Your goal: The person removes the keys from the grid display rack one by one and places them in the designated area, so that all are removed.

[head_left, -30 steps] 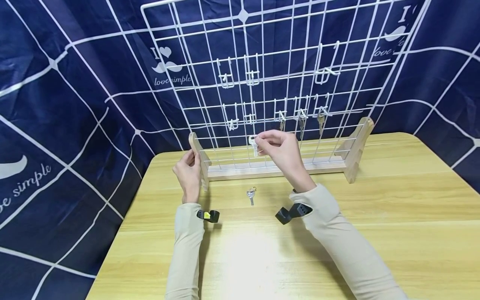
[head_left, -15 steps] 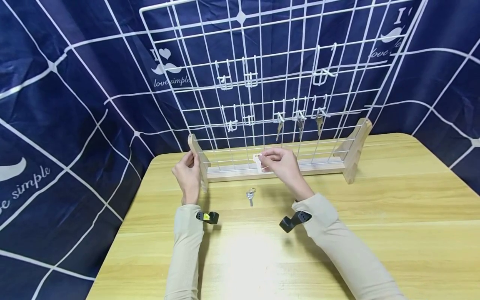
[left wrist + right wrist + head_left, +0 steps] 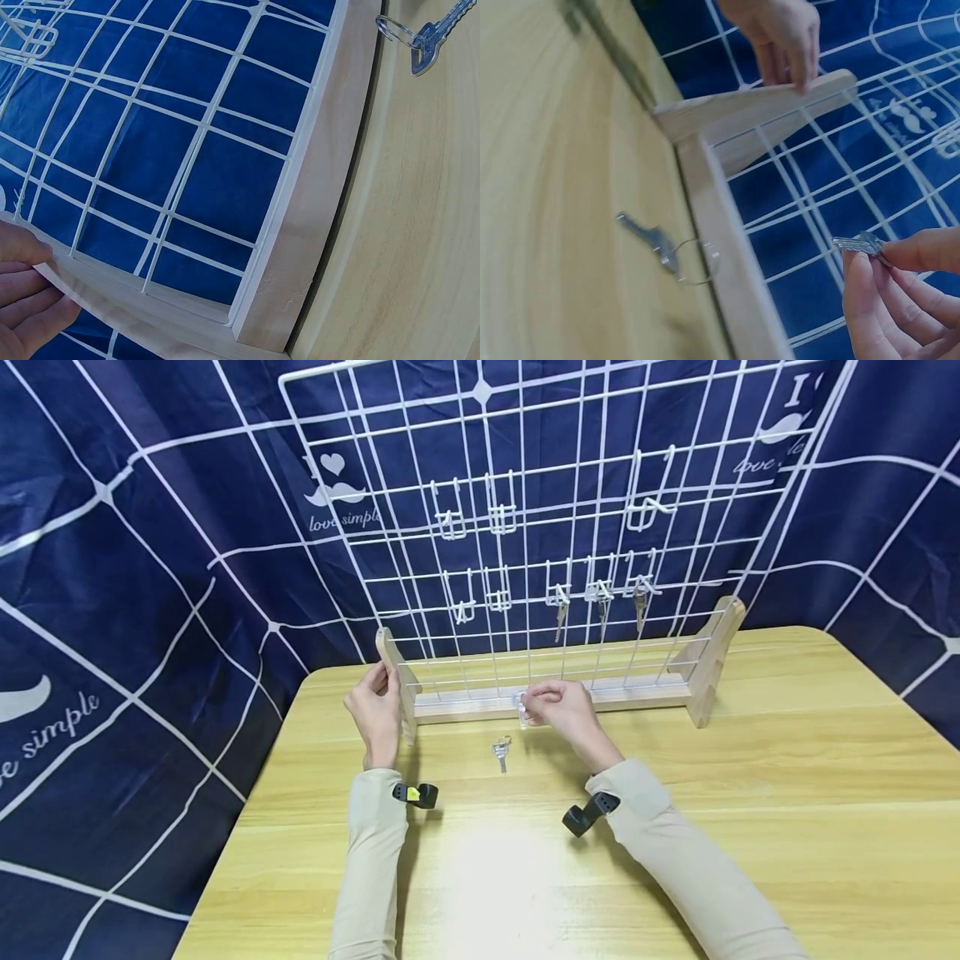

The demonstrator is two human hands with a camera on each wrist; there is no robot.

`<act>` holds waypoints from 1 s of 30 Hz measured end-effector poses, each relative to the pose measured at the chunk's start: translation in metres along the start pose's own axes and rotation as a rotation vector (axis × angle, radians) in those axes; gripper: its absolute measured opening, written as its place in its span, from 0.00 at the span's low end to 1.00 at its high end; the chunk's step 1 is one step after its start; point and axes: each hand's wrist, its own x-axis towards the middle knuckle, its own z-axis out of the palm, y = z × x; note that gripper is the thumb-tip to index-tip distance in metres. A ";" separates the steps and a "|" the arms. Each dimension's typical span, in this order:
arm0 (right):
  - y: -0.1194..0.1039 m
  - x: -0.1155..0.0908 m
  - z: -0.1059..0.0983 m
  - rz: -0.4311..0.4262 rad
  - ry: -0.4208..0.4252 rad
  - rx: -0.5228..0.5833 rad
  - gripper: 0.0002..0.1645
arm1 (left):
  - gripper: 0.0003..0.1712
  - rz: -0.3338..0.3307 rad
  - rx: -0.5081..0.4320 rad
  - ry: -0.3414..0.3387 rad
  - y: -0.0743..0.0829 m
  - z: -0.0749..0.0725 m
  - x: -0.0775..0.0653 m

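Thumb and fingers of my right hand [image 3: 566, 714] pinch a silver key [image 3: 859, 244] just in front of the rack's wooden base bar [image 3: 472, 712]. Part of that key is hidden behind the fingertips. My left hand [image 3: 375, 710] grips the edge of the left wooden stand [image 3: 390, 656] of the white wire grid rack; the left wrist view shows its fingers [image 3: 34, 319] along the wood. A second key [image 3: 501, 753] with a metal ring lies on the table in front of the base, between the hands, touched by neither.
On the grid's lower row, keys [image 3: 560, 620] hang from three white hooks at the right. Other hooks [image 3: 451, 524] sit at the upper and lower left, and one hook [image 3: 647, 514] at the upper right. The right wooden stand [image 3: 716, 660] and a dark blue curtain [image 3: 150, 610] border the table.
My right hand has come down and toward me with the key, from in front of the grid to the base bar. The left hand keeps its place on the stand.
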 end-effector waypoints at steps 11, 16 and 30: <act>0.024 0.003 0.000 0.069 -0.021 -0.031 0.12 | 0.13 -0.011 -0.004 -0.002 -0.001 0.001 0.000; 0.032 0.006 0.002 0.122 -0.034 -0.026 0.11 | 0.13 -0.012 -0.002 0.000 0.001 0.001 0.000; 0.048 0.011 0.007 0.171 -0.062 -0.073 0.08 | 0.13 -0.006 0.009 0.002 -0.001 0.001 0.001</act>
